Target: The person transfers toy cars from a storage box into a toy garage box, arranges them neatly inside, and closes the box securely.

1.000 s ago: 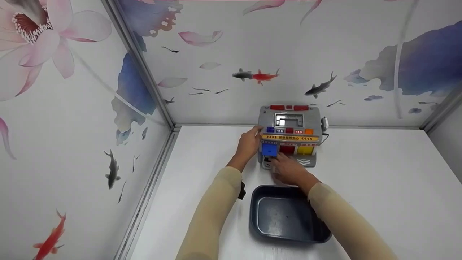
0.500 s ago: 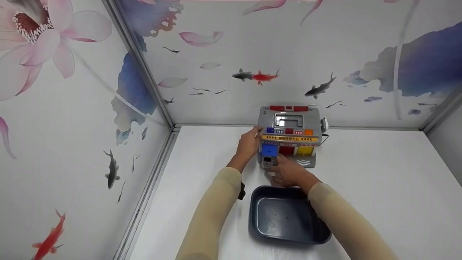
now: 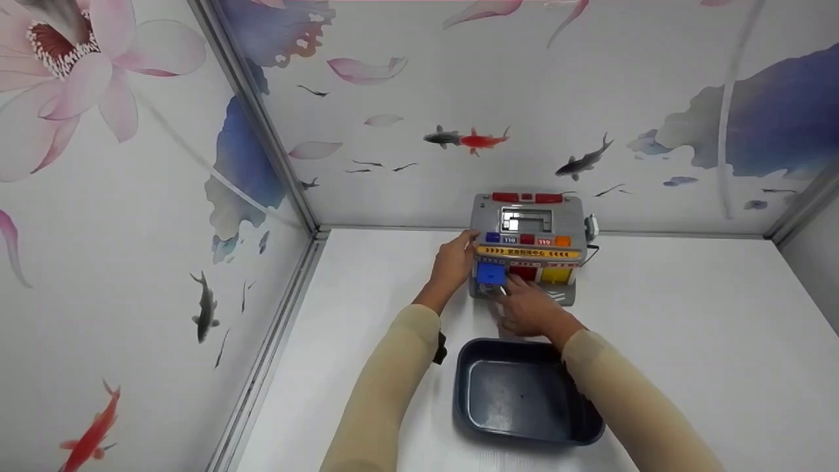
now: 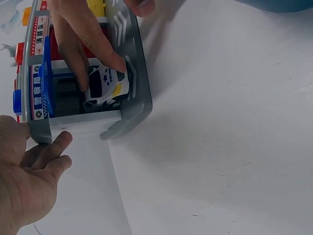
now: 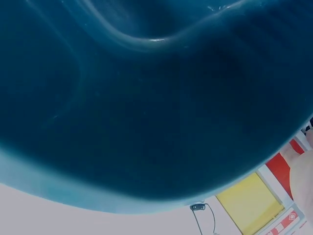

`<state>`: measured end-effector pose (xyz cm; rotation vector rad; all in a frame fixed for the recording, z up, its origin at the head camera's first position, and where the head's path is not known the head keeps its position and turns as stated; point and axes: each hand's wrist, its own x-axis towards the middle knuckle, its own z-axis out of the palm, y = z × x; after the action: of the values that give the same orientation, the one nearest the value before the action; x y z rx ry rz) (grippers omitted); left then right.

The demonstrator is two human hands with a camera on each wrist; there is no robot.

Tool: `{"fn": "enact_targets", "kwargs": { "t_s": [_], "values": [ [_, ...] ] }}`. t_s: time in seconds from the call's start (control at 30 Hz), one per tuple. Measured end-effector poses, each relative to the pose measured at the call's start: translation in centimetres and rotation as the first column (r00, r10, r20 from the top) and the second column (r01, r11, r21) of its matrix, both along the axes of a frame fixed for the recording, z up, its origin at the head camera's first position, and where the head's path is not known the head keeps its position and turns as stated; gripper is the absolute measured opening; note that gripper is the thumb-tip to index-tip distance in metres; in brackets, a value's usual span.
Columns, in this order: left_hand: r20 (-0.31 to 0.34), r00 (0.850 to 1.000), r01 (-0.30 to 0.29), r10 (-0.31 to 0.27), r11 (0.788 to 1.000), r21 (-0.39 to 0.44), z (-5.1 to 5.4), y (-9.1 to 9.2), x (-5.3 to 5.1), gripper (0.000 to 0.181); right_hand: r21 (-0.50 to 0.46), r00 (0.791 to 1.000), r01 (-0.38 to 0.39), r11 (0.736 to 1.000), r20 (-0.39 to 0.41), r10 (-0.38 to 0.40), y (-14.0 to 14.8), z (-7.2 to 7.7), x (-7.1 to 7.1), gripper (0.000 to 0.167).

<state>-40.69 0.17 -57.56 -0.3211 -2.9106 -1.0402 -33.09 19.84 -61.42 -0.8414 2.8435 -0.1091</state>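
A grey toy police-and-fire station [image 3: 528,219] stands against the back wall, its blue door [image 3: 491,273] swung up. In the doorway below sits a small white toy police car [image 4: 108,85]. My right hand [image 3: 532,309] reaches in from the front; in the left wrist view its fingers [image 4: 95,39] lie on both sides of the car and pinch it. My left hand [image 3: 452,265] holds the station's left side, with the fingertips by the wall's edge in the left wrist view. Only a sliver of the right hand [image 5: 303,178] shows in the right wrist view.
A dark blue plastic basin [image 3: 462,393] lies on the white table [image 3: 688,314] just in front of the station, under my right forearm. Red [image 3: 523,273] and yellow [image 3: 556,275] doors sit beside the blue one. Printed wall panels [image 3: 393,190] border the table behind and left.
The toy car stuck out of the blue doorway half a second ago and now sits farther inside. My right fingers have shifted slightly toward the station. The left hand stays in place.
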Motion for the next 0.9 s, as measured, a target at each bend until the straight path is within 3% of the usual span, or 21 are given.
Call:
{"fn": "enact_targets", "kwargs": {
  "t_s": [0.33,0.6,0.8,0.9],
  "values": [
    [0.015,1.0,0.005,-0.005,1.0,0.009,0.2,0.2,0.0,0.039,0.04,0.996,0.065,0.997,0.064,-0.068,-0.1,0.9,-0.9,0.06],
    [0.019,1.0,-0.002,0.002,1.0,0.012,0.3,0.2,0.1,0.04,0.052,0.991,0.119,0.992,0.06,-0.122,-0.5,1.0,-1.4,0.059],
    [0.026,1.0,-0.001,0.0,1.0,0.011,0.1,0.0,0.2,0.04,0.092,0.994,0.098,0.991,0.035,-0.101,-0.9,0.5,-1.6,0.054],
    [0.017,1.0,0.0,0.0,1.0,0.01,0.1,-0.2,0.1,0.04,0.068,0.997,0.075,0.995,0.027,-0.077,-0.7,0.2,-1.4,0.054]
  ]
}}
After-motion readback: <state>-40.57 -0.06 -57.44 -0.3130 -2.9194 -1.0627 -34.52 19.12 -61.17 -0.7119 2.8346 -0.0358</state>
